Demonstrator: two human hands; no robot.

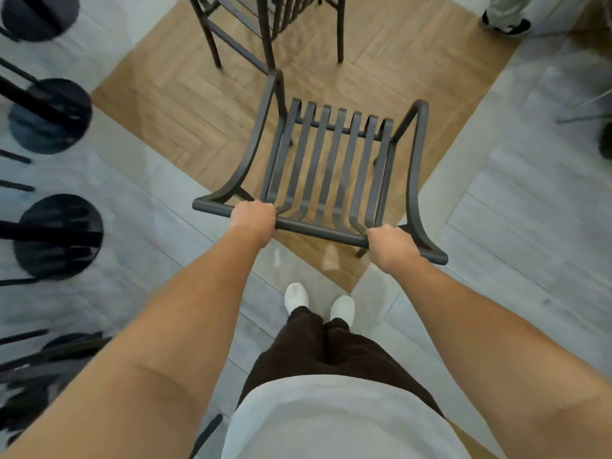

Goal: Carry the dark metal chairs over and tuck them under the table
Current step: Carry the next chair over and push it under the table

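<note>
No text, label, brand, number or sign can be read anywhere in this view.

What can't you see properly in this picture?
- Table: none is in the head view, so I cannot say how far off it is.
- Second chair: the top edge cuts it off.
- Round black bases on the left: blurred.
- Held chair: whether its legs touch the floor is unclear.
- Fingers of the left hand and right hand: curled around the top rail, hidden.
</note>
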